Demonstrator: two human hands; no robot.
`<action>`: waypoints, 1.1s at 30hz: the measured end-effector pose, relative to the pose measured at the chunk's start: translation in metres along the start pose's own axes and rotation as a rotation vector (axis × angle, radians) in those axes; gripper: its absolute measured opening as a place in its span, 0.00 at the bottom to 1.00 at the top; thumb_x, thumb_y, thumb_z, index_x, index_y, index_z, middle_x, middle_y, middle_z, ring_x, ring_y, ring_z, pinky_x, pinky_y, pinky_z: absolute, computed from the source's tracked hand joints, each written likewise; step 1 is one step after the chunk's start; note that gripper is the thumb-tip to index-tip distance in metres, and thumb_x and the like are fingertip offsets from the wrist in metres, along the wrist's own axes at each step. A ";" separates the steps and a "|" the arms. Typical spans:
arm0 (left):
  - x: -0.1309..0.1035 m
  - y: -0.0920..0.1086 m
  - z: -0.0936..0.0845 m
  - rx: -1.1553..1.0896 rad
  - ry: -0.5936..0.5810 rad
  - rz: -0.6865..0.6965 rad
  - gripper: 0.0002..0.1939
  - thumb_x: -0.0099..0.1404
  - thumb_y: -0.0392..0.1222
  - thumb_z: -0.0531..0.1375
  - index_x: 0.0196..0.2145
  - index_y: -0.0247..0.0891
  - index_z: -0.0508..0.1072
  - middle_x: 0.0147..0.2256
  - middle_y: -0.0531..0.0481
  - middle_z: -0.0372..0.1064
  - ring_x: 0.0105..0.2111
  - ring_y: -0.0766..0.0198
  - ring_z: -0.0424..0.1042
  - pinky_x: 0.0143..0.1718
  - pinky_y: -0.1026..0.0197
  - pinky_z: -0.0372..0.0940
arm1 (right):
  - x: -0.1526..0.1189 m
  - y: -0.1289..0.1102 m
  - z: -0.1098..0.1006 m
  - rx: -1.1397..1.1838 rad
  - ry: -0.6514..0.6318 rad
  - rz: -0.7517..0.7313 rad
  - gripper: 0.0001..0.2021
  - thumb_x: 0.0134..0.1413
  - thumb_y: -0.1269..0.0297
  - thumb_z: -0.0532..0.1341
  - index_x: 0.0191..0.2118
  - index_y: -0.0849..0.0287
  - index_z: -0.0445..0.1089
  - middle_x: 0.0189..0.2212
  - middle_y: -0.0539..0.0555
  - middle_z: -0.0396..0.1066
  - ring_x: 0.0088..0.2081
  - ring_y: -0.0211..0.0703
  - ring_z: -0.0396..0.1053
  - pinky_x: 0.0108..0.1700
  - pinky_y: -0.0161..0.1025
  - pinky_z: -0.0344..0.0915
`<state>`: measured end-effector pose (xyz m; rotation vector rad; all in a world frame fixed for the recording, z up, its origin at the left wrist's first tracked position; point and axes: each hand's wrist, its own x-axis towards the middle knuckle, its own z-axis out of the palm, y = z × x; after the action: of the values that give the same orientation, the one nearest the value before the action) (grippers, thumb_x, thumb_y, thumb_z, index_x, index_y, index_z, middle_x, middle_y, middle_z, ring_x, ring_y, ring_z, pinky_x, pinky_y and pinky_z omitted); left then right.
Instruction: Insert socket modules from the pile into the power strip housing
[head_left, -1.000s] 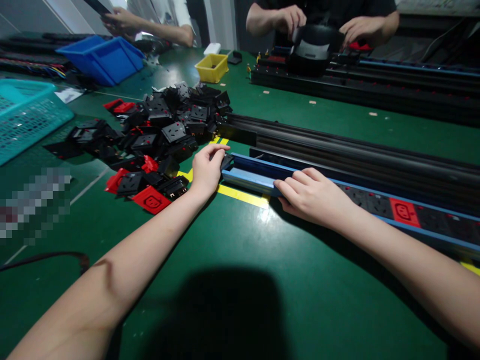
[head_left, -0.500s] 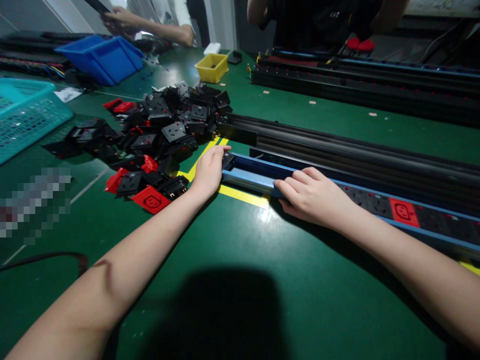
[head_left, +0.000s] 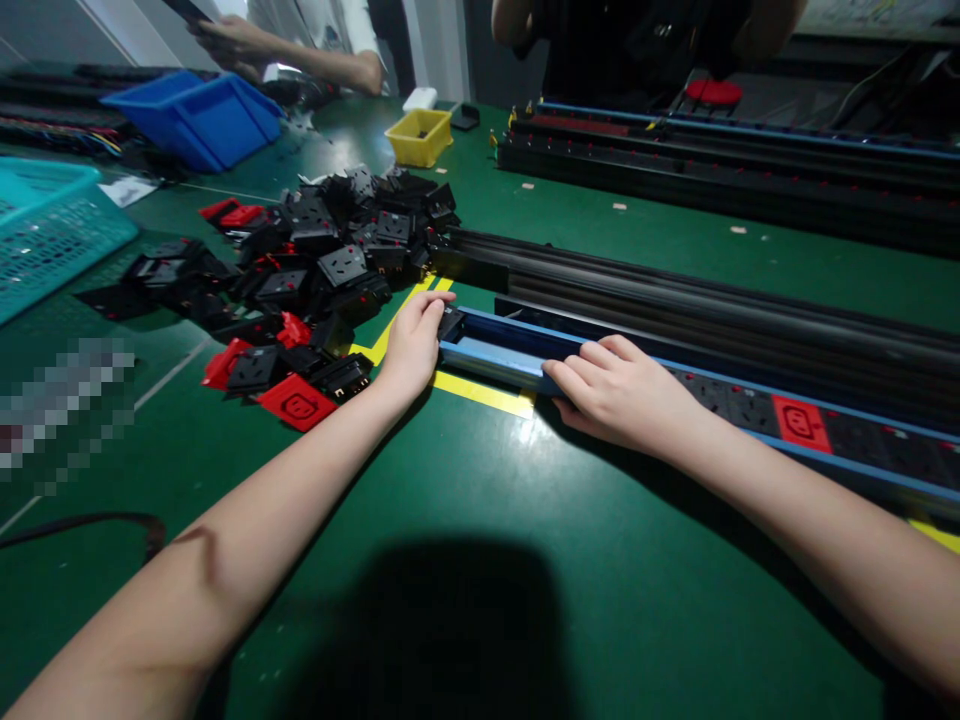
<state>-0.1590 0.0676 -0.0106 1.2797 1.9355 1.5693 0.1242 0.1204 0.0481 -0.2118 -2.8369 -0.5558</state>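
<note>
A long blue metal channel [head_left: 491, 356] lies across the table, with black socket modules and one red socket module [head_left: 801, 424] seated in its right part. At the channel's left end, my left hand [head_left: 411, 348] is closed on a black socket module [head_left: 451, 322], mostly covered by the fingers. My right hand [head_left: 626, 395] wraps over the channel further right, fingers curled on its near wall. Between the two hands the inside of the channel shows bare. To the left of my left hand is a heap of loose black and red socket modules [head_left: 341, 268].
Black rails [head_left: 675, 290] lie just behind the channel, and more assembled strips [head_left: 675, 165] lie beyond. A yellow bin [head_left: 420, 150], a blue bin [head_left: 202, 125] and a teal basket [head_left: 67, 240] stand on the green table. Two people are across it.
The view has shifted very slightly, so everything sits a little further left. Both hands keep their places on the channel and the socket module.
</note>
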 end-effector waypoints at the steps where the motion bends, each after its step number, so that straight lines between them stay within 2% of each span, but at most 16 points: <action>1: 0.000 0.000 0.001 0.004 0.014 -0.007 0.16 0.67 0.47 0.54 0.43 0.39 0.77 0.47 0.46 0.77 0.50 0.54 0.73 0.59 0.51 0.64 | 0.000 0.000 0.000 -0.003 0.002 -0.001 0.11 0.66 0.65 0.56 0.46 0.63 0.73 0.31 0.56 0.73 0.35 0.50 0.66 0.41 0.45 0.54; 9: -0.003 0.002 0.004 0.081 0.131 -0.088 0.14 0.69 0.45 0.53 0.42 0.40 0.77 0.46 0.45 0.77 0.49 0.53 0.74 0.56 0.50 0.66 | 0.000 0.000 0.000 -0.011 0.006 -0.001 0.10 0.65 0.65 0.57 0.45 0.62 0.73 0.31 0.55 0.73 0.35 0.50 0.66 0.41 0.45 0.54; 15: -0.007 0.001 0.004 -0.067 0.037 -0.060 0.21 0.71 0.52 0.52 0.48 0.38 0.78 0.48 0.43 0.79 0.51 0.53 0.76 0.59 0.51 0.66 | 0.000 0.000 0.001 0.003 -0.012 0.004 0.10 0.66 0.65 0.57 0.46 0.63 0.73 0.31 0.56 0.74 0.35 0.49 0.66 0.41 0.45 0.52; 18: -0.008 0.001 0.003 -0.020 0.033 -0.068 0.26 0.72 0.57 0.51 0.51 0.36 0.78 0.51 0.42 0.78 0.54 0.52 0.75 0.60 0.51 0.66 | 0.000 0.000 0.001 0.013 -0.008 0.007 0.10 0.66 0.65 0.56 0.45 0.63 0.73 0.30 0.57 0.74 0.35 0.49 0.66 0.41 0.45 0.52; 21: -0.009 0.003 0.002 0.038 0.043 -0.068 0.28 0.72 0.59 0.49 0.51 0.36 0.79 0.52 0.42 0.78 0.55 0.51 0.74 0.61 0.50 0.65 | 0.000 0.001 0.000 0.033 -0.013 0.007 0.11 0.66 0.65 0.56 0.45 0.63 0.73 0.31 0.56 0.74 0.35 0.49 0.66 0.42 0.45 0.53; 24: -0.011 0.008 0.001 0.093 0.038 -0.057 0.26 0.72 0.57 0.50 0.50 0.36 0.79 0.53 0.41 0.78 0.56 0.49 0.74 0.63 0.47 0.63 | 0.000 0.002 0.000 0.068 -0.028 0.010 0.11 0.67 0.64 0.55 0.46 0.62 0.73 0.32 0.57 0.74 0.37 0.50 0.67 0.43 0.46 0.54; 29: -0.013 0.015 -0.001 0.191 0.042 0.004 0.20 0.69 0.47 0.55 0.51 0.39 0.80 0.54 0.45 0.77 0.58 0.50 0.73 0.65 0.48 0.62 | -0.001 0.005 0.000 0.161 -0.067 0.045 0.11 0.67 0.63 0.57 0.48 0.62 0.71 0.38 0.58 0.75 0.40 0.50 0.68 0.47 0.45 0.56; 33: -0.018 0.020 0.000 0.278 -0.020 0.069 0.22 0.71 0.47 0.54 0.55 0.38 0.78 0.55 0.42 0.76 0.57 0.49 0.73 0.64 0.46 0.62 | -0.002 0.007 0.000 0.221 -0.075 0.059 0.12 0.66 0.63 0.58 0.51 0.62 0.70 0.46 0.61 0.74 0.46 0.53 0.68 0.48 0.46 0.57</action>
<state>-0.1408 0.0526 0.0025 1.4782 2.1759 1.3462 0.1274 0.1267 0.0505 -0.2785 -2.9242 -0.2235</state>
